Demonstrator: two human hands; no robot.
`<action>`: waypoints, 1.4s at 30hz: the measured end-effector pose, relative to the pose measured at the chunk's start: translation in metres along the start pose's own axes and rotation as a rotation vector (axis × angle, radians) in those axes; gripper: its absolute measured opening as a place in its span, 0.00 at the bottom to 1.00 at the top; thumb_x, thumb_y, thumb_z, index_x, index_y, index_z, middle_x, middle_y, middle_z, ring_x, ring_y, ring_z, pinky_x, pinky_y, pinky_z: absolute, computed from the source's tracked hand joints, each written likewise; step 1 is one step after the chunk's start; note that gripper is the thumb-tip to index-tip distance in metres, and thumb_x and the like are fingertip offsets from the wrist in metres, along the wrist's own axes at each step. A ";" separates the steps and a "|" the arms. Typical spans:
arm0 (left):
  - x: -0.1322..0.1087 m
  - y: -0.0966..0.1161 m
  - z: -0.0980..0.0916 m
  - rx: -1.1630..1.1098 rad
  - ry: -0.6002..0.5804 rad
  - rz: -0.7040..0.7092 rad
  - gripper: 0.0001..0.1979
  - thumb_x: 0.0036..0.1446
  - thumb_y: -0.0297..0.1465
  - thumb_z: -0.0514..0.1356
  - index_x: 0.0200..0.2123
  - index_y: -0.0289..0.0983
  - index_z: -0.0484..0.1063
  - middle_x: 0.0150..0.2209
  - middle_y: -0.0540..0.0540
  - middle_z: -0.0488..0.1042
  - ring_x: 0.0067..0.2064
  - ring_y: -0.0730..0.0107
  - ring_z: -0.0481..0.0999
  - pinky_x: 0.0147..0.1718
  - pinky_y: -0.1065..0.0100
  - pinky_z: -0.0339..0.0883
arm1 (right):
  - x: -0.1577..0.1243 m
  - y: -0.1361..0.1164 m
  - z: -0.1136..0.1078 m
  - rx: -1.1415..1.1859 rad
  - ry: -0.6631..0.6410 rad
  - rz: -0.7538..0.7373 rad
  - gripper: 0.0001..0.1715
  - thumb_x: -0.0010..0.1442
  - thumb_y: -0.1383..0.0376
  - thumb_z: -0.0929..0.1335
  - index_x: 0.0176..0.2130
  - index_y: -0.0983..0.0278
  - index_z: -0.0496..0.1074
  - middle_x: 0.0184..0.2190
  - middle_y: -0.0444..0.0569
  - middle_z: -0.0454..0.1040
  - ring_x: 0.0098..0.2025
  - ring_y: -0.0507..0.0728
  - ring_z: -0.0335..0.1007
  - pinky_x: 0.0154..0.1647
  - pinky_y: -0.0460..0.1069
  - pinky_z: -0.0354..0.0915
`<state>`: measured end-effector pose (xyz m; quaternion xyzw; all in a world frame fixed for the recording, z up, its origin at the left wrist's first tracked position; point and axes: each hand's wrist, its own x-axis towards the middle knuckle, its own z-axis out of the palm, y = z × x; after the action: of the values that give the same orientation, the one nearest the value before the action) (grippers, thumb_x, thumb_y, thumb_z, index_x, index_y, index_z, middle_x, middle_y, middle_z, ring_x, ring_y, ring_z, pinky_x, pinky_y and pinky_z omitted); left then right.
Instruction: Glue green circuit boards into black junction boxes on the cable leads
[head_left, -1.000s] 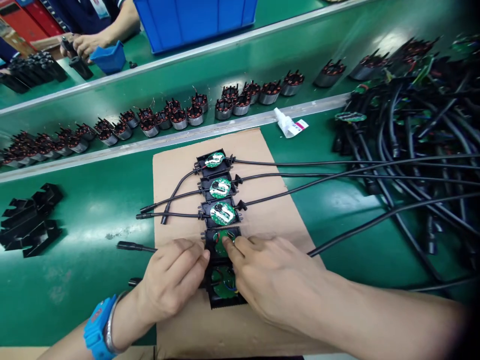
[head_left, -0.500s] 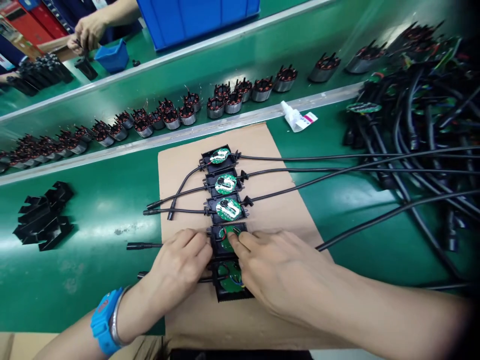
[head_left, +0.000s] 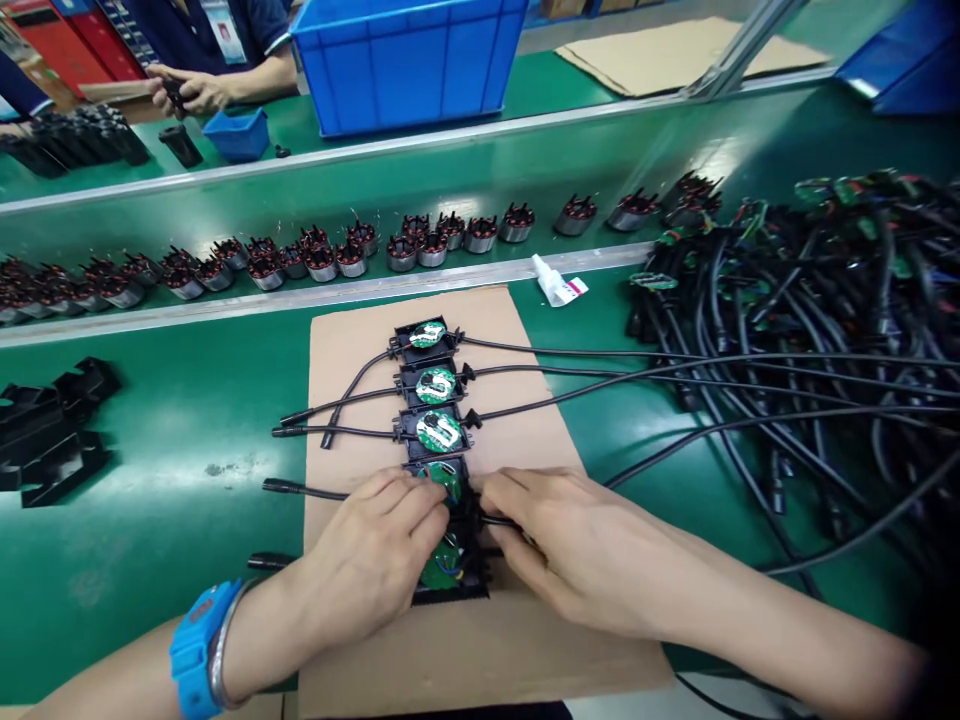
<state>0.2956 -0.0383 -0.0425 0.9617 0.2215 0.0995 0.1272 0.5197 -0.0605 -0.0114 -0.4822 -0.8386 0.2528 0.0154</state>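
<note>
Five black housings (head_left: 437,432) sit in a column on a cardboard sheet (head_left: 352,330), each with a round green board inside and cables running off the sides. Both hands are on the fourth housing (head_left: 466,500), counting from the far end. The left hand (head_left: 375,565) is loosely curled and not gripping anything, fingertips pressing on that one's board (head_left: 442,478). The right hand (head_left: 577,545) has its fingertips pinched on the cable (head_left: 491,520) right where it leaves the housing's right side. The fifth housing (head_left: 454,578) lies just nearer, partly under the left fingers. Blue watch (head_left: 196,650) on the left wrist. Big cable tangle (head_left: 810,290) off to the right, glue tube (head_left: 559,288) just past the cardboard, a row of copper-wound coils (head_left: 420,245) on the belt behind, black parts (head_left: 45,440) at left. Across the belt, another person's hands (head_left: 187,92) hold something dark near a blue crate (head_left: 405,60).
</note>
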 end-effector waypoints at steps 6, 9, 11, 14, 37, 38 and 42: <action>0.001 -0.001 0.002 -0.003 -0.064 -0.036 0.16 0.58 0.20 0.48 0.48 0.32 0.67 0.49 0.41 0.70 0.46 0.61 0.70 0.52 0.56 0.65 | 0.006 0.005 0.034 -0.002 0.385 -0.071 0.11 0.63 0.72 0.57 0.32 0.66 0.63 0.26 0.47 0.67 0.27 0.53 0.64 0.28 0.47 0.60; 0.001 -0.001 0.000 -0.005 -0.074 -0.040 0.18 0.58 0.19 0.47 0.51 0.31 0.65 0.49 0.41 0.70 0.47 0.60 0.69 0.53 0.57 0.63 | 0.008 0.012 0.044 0.062 0.404 -0.015 0.11 0.64 0.72 0.56 0.32 0.66 0.63 0.26 0.47 0.66 0.26 0.52 0.63 0.27 0.46 0.60; 0.001 0.000 -0.001 -0.002 -0.085 -0.050 0.21 0.58 0.19 0.48 0.55 0.31 0.62 0.49 0.40 0.70 0.47 0.60 0.69 0.53 0.57 0.63 | 0.009 0.016 0.043 0.049 0.327 -0.002 0.11 0.62 0.73 0.56 0.31 0.65 0.63 0.27 0.47 0.67 0.27 0.52 0.63 0.29 0.46 0.61; 0.003 0.002 0.000 0.017 -0.111 -0.069 0.27 0.56 0.20 0.48 0.60 0.31 0.56 0.47 0.40 0.70 0.45 0.60 0.70 0.52 0.56 0.64 | 0.010 0.019 0.036 -0.041 0.218 -0.038 0.10 0.59 0.75 0.58 0.32 0.65 0.64 0.29 0.48 0.68 0.29 0.52 0.63 0.30 0.47 0.60; 0.009 0.013 0.007 0.110 -0.107 -0.097 0.28 0.53 0.23 0.51 0.59 0.25 0.60 0.52 0.35 0.68 0.44 0.54 0.66 0.46 0.54 0.63 | 0.015 0.033 0.029 0.144 0.296 -0.195 0.15 0.61 0.74 0.58 0.33 0.67 0.72 0.29 0.49 0.66 0.35 0.55 0.57 0.37 0.50 0.59; 0.009 0.011 0.003 0.069 -0.071 -0.099 0.27 0.54 0.22 0.51 0.58 0.26 0.60 0.51 0.36 0.68 0.44 0.56 0.66 0.46 0.55 0.63 | 0.016 0.035 0.022 0.145 0.271 -0.204 0.14 0.61 0.73 0.59 0.35 0.66 0.73 0.30 0.49 0.67 0.35 0.55 0.57 0.38 0.50 0.59; 0.008 -0.019 -0.013 -0.047 0.235 -0.178 0.20 0.57 0.20 0.52 0.54 0.35 0.64 0.47 0.41 0.70 0.45 0.61 0.67 0.43 0.58 0.64 | 0.026 0.054 -0.002 0.105 0.385 -0.176 0.13 0.62 0.71 0.61 0.45 0.66 0.71 0.37 0.51 0.71 0.42 0.56 0.60 0.46 0.52 0.60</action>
<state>0.2916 -0.0153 -0.0347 0.9168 0.3167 0.2048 0.1313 0.5498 -0.0165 -0.0395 -0.4451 -0.8447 0.1972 0.2225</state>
